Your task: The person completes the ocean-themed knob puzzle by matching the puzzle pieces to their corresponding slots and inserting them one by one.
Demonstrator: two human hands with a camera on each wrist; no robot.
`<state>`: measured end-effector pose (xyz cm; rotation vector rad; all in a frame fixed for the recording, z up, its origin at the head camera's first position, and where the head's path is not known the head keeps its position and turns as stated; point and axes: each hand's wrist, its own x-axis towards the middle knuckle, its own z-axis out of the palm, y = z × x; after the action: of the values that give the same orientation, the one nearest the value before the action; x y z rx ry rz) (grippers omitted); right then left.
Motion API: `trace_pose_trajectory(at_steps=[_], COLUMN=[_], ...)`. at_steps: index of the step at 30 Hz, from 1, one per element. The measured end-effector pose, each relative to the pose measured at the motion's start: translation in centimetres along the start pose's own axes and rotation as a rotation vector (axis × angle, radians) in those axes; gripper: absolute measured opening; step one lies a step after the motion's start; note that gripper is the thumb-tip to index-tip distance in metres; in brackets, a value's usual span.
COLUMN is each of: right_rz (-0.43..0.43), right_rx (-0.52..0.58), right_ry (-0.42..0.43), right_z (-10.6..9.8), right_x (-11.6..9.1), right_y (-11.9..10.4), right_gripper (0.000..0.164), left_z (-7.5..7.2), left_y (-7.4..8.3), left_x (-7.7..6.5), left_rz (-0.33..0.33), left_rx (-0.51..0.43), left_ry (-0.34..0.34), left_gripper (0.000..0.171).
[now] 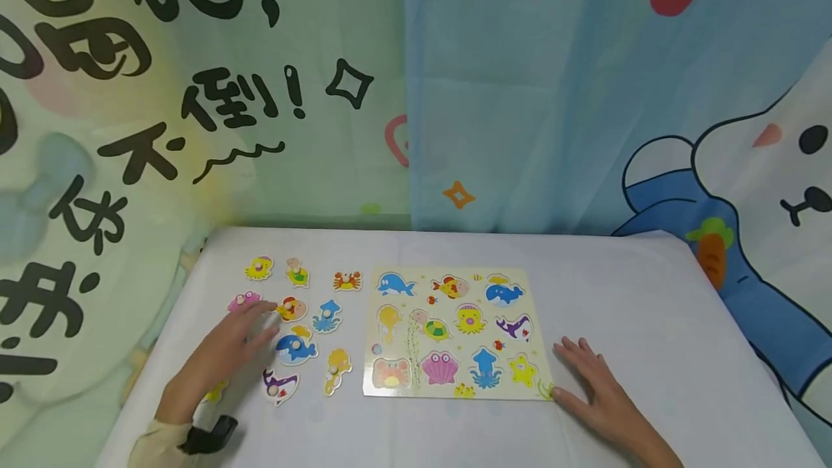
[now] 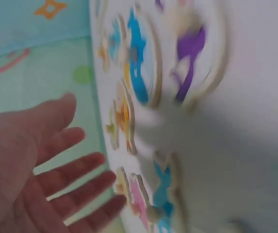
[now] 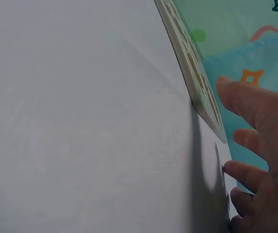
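Between two bare hands, a flat puzzle board (image 1: 425, 390) lies on a white-covered counter (image 1: 455, 432). The left hand (image 1: 224, 345), fingers spread and pinching nothing, reaches over loose animal pieces (image 1: 280, 386), its fingertips near a pink shell (image 1: 242, 300) and a fish (image 1: 292, 309); whether they touch is unclear. The right hand (image 1: 601, 392), fingers loosely spread around nothing, is at the board's near right corner. A piece would probably lift best by its knob (image 2: 154, 213), pinched and raised straight up, sparing the neighbouring whale (image 1: 295, 347), while the right hand steadies the board. Sea-animal pictures, an octopus (image 1: 469, 318) among them, fill the board; whether any is a seated piece cannot be told.
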<state>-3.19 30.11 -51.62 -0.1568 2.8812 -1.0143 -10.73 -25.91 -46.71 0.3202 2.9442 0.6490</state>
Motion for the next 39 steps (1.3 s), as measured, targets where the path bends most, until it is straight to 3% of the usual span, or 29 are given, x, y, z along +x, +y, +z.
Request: trace_pose_trajectory(at_steps=[8, 13, 21, 27, 39], right_rz=[-0.025, -0.044, -0.023, -0.016, -0.009], right_rx=[0.092, 0.092, 0.096, 0.094, 0.086], right_ry=[-0.107, -0.139, -0.143, -0.138, -0.129], right_z=[-1.3, -0.8, -0.4, -0.5, -0.4], right_x=[1.5, 1.7, 1.3, 1.0, 0.6], right_y=[0.8, 0.9, 0.7, 0.5, 0.5], right_gripper=[0.060, 0.058, 0.058, 0.058, 0.058], left_z=[-0.4, 0.4, 1.2, 1.0, 1.4], left_y=[0.2, 0.3, -0.8, -1.1, -0.7], left_x=[8.6, 11.0, 11.8, 11.8, 11.5], left_rz=[-0.007, -0.072, -0.191, -0.190, -0.211], left_rx=[-0.058, -0.048, -0.107, -0.132, -0.131], left_ry=[-0.010, -0.023, -0.050, -0.080, -0.060], left_gripper=[0.042, 0.033, 0.028, 0.032, 0.033])
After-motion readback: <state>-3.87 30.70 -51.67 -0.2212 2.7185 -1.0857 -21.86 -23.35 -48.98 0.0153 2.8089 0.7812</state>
